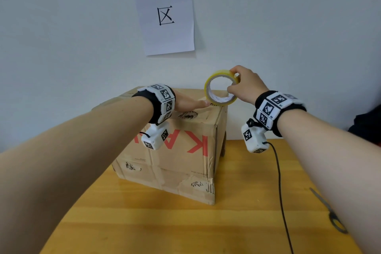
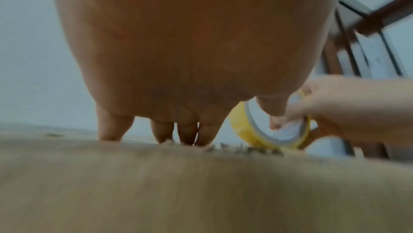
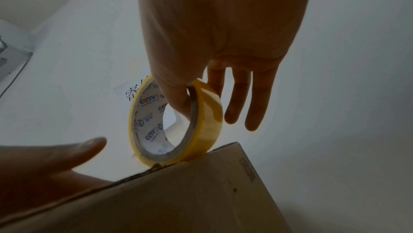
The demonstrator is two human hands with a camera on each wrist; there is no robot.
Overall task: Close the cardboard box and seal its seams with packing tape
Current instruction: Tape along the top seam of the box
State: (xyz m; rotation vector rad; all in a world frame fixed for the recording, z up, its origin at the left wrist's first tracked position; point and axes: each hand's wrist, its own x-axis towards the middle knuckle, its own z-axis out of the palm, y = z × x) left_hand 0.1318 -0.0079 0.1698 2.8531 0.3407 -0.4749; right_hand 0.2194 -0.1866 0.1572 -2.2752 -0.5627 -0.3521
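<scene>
A brown cardboard box [image 1: 181, 156] with red letters stands on the wooden table, its top flaps down. My left hand [image 1: 190, 104] lies flat on the box top, fingers straight, fingertips [image 2: 187, 138] pressing the cardboard [image 2: 201, 192]. My right hand [image 1: 245, 86] pinches a yellow roll of packing tape [image 1: 208, 84] upright, thumb inside the core and index finger outside. The roll [image 3: 208, 131] rests on the box's top right edge [image 3: 223, 150]. In the left wrist view the roll [image 2: 245, 131] stands just right of my fingers.
The wooden table [image 1: 185, 229] stretches in front of and right of the box. Grey scissors [image 1: 334, 216] lie at the table's right, partly behind my right forearm. A black cable [image 1: 280, 192] trails across the table. A paper sign [image 1: 165, 8] hangs on the wall behind.
</scene>
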